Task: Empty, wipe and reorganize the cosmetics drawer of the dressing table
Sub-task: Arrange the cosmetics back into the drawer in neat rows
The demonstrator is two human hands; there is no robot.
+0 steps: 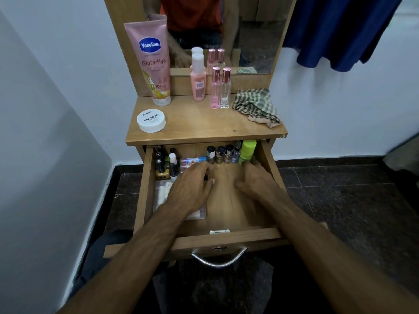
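Along the drawer [145, 200] back wall, small glass polish bottles [221, 154]: light, slick, breakable, so pinch the caps. Left hand [192, 189] and right hand [254, 180] hover loosely spread, holding nothing.

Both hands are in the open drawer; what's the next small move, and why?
Probably close the right hand on the green bottle at the drawer back corner and lift it to the tabletop: it stands beside those fingertips, and the drawer still holds bottles.

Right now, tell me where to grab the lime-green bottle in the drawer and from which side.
Grip the lime-green bottle around its cylindrical body, coming from above and the front: it stands upright at the drawer's back right corner, with nail polish bottles crowding its left.
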